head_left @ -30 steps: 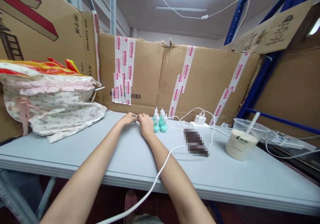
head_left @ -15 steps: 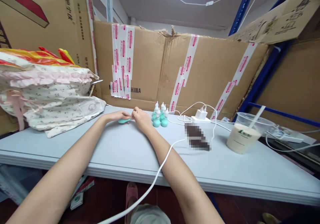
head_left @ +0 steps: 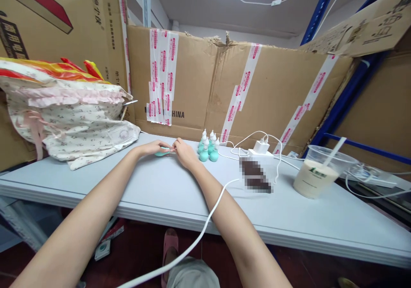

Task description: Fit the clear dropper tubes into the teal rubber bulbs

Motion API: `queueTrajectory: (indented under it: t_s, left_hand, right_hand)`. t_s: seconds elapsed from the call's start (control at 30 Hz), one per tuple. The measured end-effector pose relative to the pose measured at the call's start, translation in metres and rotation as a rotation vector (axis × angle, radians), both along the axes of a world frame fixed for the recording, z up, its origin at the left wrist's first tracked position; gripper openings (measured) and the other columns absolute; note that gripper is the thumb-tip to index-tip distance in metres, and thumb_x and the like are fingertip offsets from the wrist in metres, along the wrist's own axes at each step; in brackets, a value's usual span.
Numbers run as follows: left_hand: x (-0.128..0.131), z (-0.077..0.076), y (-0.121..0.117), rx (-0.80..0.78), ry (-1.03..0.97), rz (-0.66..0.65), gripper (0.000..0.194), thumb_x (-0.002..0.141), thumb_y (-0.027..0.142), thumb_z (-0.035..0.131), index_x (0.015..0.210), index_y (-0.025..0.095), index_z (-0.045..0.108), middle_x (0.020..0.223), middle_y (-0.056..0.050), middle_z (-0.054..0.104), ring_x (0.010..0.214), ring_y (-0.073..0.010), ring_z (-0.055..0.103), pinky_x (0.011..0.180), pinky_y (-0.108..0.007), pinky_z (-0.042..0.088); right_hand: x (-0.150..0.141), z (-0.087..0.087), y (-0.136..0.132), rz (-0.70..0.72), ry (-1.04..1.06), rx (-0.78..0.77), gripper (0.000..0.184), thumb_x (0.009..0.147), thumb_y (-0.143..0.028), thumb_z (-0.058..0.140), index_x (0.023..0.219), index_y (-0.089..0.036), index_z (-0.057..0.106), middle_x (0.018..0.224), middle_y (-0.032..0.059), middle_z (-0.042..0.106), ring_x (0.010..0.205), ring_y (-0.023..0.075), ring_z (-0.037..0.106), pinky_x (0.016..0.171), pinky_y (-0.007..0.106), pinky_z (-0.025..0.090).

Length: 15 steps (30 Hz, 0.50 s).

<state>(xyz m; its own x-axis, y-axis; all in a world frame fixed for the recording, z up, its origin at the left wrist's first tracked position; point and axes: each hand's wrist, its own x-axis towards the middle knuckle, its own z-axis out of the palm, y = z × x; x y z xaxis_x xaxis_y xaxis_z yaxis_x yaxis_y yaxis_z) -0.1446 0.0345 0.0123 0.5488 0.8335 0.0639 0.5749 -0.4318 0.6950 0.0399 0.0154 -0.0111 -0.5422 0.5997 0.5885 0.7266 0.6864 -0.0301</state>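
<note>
Both my arms reach far across the grey table [head_left: 160, 198]. My left hand [head_left: 154, 147] is closed on a small teal bottle [head_left: 161, 152] lying on its side. My right hand [head_left: 183, 150] pinches the white tip end of the same bottle, fingers pressed together. Just right of my right hand stand several teal bottles with white caps [head_left: 208, 146] in a tight cluster, untouched.
A floral cloth bundle [head_left: 73, 121] lies at the back left. A white charger [head_left: 261, 146] with cables, a blurred dark object [head_left: 255, 174] and a lidded drink cup with straw [head_left: 316, 174] sit to the right. Taped cardboard walls [head_left: 224, 82] close the back. A white cable [head_left: 199, 232] hangs over the front edge.
My hands have stayed together on the lying teal bottle, which came into view between them. The camera view has shifted slightly.
</note>
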Motion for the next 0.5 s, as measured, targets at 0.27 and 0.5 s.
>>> queueTrajectory:
  t_s: [0.27,0.5]
  left_hand:
    - [-0.0011,0.0028,0.0012,-0.003,-0.026,-0.012,0.054,0.068,0.053,0.054,0.104,0.014,0.063,0.094,-0.006,0.065,0.087,-0.0206,0.054,0.079,-0.028,0.04]
    - [-0.0062,-0.0024,0.0074,0.045,0.016,0.123,0.056,0.064,0.053,0.056,0.103,0.013,0.063,0.104,-0.007,0.063,0.096,-0.0234,0.053,0.087,-0.031,0.038]
  right_hand:
    - [-0.0033,-0.0015,0.0007,-0.03,0.19,-0.053,0.016,0.091,-0.021,0.032,0.092,-0.02,0.048,0.097,0.0023,0.05,0.078,0.0129,0.051,0.064,0.023,0.035]
    - [0.0012,0.0082,-0.0029,-0.106,0.341,-0.043,0.016,0.09,-0.022,0.034,0.096,-0.019,0.048,0.096,0.0016,0.05,0.078,0.0119,0.051,0.067,0.023,0.036]
